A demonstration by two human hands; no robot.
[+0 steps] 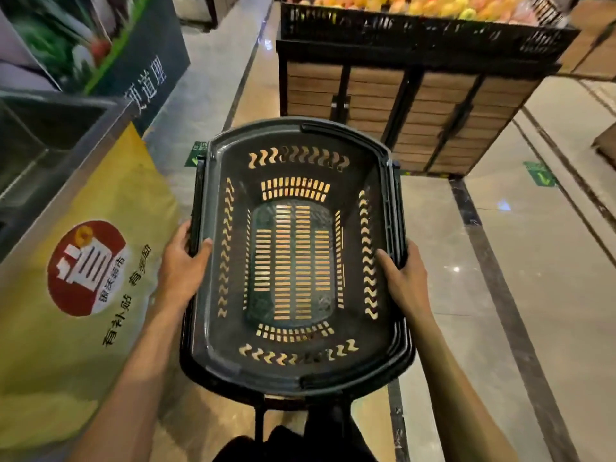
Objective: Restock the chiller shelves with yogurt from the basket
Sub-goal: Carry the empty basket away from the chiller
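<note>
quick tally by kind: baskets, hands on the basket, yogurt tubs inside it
basket: 1
hands gripping its rim: 2, left hand and right hand
yogurt tubs inside: 0
total: 3

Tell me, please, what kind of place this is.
Most likely a supermarket: the left hand and right hand hold an empty shopping basket, a wooden stand ahead holds black crates of fruit, and a yellow promotional banner hangs at the left.
</note>
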